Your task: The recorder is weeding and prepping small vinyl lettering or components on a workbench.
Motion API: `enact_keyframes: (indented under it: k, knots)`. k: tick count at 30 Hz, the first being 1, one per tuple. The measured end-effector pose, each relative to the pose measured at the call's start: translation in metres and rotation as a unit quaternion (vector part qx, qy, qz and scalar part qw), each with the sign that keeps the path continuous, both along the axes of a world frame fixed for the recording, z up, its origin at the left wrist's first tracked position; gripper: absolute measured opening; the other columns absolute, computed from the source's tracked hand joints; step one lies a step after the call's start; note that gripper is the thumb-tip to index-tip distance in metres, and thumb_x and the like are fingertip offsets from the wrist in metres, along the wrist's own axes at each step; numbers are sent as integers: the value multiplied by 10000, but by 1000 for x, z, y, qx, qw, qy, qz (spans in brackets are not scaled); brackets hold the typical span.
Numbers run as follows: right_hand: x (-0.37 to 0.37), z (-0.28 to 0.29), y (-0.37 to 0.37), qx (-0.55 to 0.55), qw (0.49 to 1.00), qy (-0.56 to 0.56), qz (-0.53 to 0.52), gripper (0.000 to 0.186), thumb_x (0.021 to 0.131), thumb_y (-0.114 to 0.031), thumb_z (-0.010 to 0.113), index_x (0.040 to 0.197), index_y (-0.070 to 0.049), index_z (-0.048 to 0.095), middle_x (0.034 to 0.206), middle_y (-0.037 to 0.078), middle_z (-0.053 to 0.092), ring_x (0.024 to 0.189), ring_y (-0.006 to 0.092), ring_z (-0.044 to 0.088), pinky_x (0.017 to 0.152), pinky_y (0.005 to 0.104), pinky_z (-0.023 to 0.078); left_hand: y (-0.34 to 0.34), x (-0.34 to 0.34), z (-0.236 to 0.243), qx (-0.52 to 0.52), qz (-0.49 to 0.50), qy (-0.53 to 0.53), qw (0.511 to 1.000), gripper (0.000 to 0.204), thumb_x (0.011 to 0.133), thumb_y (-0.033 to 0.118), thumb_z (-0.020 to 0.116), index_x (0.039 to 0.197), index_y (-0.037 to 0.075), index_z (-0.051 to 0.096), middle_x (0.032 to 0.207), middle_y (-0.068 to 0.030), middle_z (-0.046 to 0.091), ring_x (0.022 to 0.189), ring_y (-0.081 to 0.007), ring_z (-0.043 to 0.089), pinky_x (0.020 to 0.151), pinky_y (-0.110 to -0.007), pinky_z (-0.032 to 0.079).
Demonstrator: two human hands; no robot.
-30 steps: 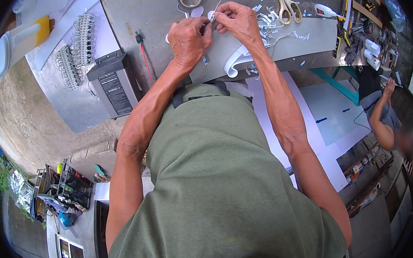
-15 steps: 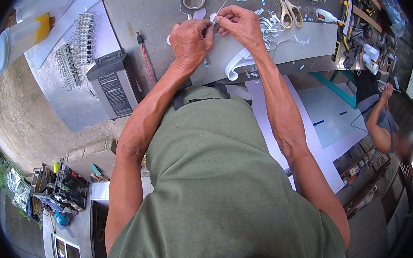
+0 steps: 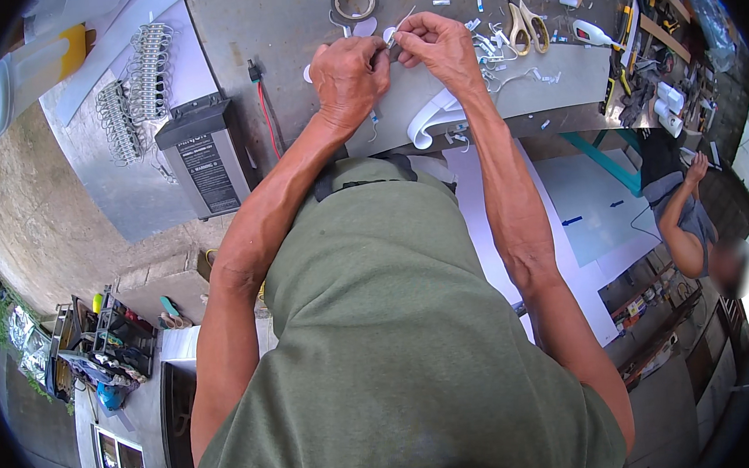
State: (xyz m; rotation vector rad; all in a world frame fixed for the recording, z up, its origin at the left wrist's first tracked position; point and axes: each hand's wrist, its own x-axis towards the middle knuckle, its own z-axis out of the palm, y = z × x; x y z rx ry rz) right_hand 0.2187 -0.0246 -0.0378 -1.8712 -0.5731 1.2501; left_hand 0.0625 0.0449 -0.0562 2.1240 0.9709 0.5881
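My left hand [image 3: 350,77] and my right hand [image 3: 439,46] meet over the grey table, fingertips almost touching. My right thumb and forefinger pinch a thin pale wire [image 3: 402,20], whose free end sticks up past them. The left fingers are curled closed at the wire's lower end; what lies inside them is hidden. Just beyond the hands is a roll of dark tape [image 3: 336,5], with small white round pieces near it. Short white scraps [image 3: 485,47] and scissors with cream handles [image 3: 518,33] lie to the right of my right hand.
Chains of small light modules [image 3: 151,76] and a dark grey battery [image 3: 209,163] are at left, near a red lead [image 3: 267,115]. A curled white strip [image 3: 424,131] hangs at the table's front edge. Tools [image 3: 626,60] crowd the right end; another person [image 3: 686,218] is beyond.
Both hands stay at nearly the same spot, the pinched wire shifting only slightly. The view itself has moved a little.
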Motion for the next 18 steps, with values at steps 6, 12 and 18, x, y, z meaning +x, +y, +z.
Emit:
enact_keyframes:
  k: [6, 12, 18]
  knots:
    - [-10, -1, -9, 42, 993, 24, -110, 159, 895, -60, 731, 999, 56, 699, 829, 95, 722, 683, 136, 709, 601, 253, 602, -1, 1, 1, -7, -1, -5, 1000, 76, 736, 115, 758, 807, 108, 734, 686, -34, 663, 677, -228, 642, 614, -382, 404]
    - [-6, 2, -8, 14, 996, 35, -85, 186, 896, -53, 724, 1043, 60, 710, 858, 100, 734, 695, 132, 711, 608, 252, 605, 0, 0, 0, -21, 0, 4, 1000, 83, 737, 109, 758, 816, 111, 735, 663, -43, 645, 640, -231, 624, 600, -378, 391]
    - [-10, 4, -5, 3, 995, 21, -95, 170, 886, -68, 745, 1011, 45, 728, 808, 83, 732, 658, 111, 695, 590, 243, 591, 3, 2, 5, -26, -4, 20, 999, 88, 731, 102, 760, 815, 113, 732, 653, -45, 636, 630, -229, 621, 596, -375, 391]
